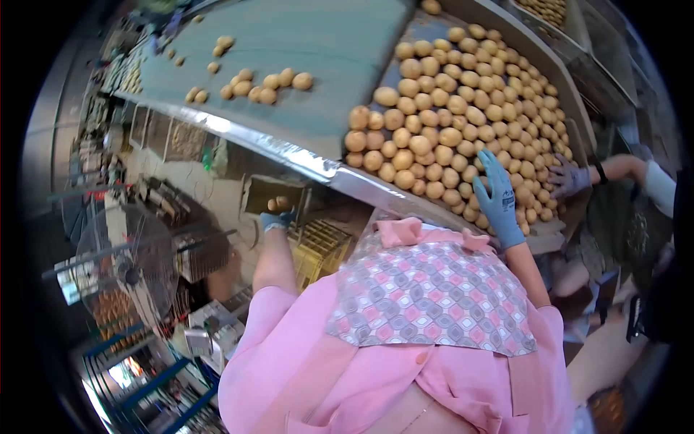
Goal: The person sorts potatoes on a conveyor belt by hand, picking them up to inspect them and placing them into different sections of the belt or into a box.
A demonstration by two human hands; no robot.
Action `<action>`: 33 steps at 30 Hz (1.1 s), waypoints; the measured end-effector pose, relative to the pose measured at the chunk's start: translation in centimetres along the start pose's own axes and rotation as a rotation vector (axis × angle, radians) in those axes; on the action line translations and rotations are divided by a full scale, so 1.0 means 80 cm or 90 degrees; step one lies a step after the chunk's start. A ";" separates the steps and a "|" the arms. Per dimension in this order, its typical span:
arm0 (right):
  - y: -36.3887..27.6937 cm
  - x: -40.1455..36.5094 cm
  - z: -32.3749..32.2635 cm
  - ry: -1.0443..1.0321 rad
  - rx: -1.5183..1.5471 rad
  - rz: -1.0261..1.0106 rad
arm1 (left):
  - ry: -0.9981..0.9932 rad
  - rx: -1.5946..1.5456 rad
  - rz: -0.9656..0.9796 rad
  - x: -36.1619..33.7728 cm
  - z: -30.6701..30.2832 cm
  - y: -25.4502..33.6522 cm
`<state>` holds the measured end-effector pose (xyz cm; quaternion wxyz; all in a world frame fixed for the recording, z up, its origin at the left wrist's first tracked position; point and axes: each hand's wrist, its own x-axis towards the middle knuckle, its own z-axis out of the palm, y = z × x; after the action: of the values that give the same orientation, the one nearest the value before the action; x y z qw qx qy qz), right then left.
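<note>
Many round, tan potatoes [448,135] cover the right end of the sorting table. On their near side lies my right hand [499,199] in a light blue glove, fingers stretched out and thumb apart, palm down against the pile. Low on the left, my gloved left hand [277,220] reaches past the table's edge over an open crate [254,194]. A couple of potatoes [277,203] sit at its fingers, which are partly hidden and small in view.
Another person's gloved hand [569,177] touches the potatoes at the right. A green conveyor belt [311,43] carries scattered potatoes, bordered by a shiny metal edge [285,150]. Below stand a yellow crate [318,249] and, further left, a large fan [126,267].
</note>
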<state>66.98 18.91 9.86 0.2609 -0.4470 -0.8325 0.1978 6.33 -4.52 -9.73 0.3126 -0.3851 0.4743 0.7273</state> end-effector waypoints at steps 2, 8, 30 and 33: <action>0.038 -0.044 -0.035 0.100 -0.029 0.101 | 0.021 0.197 0.076 -0.005 0.020 0.003; 0.186 -0.251 -0.057 0.587 0.017 0.562 | -0.178 0.586 1.035 -0.220 0.159 -0.062; 0.359 -0.250 0.112 0.310 -0.198 0.539 | -0.725 0.823 1.055 -0.323 0.238 -0.103; 0.299 -0.287 0.138 0.099 -0.521 0.447 | -0.702 0.888 1.083 -0.316 0.238 -0.093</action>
<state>86.19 10.88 -18.18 0.0445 -0.7765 -0.6204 -0.1011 20.25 13.55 13.46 0.0365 0.6547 0.6659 0.3559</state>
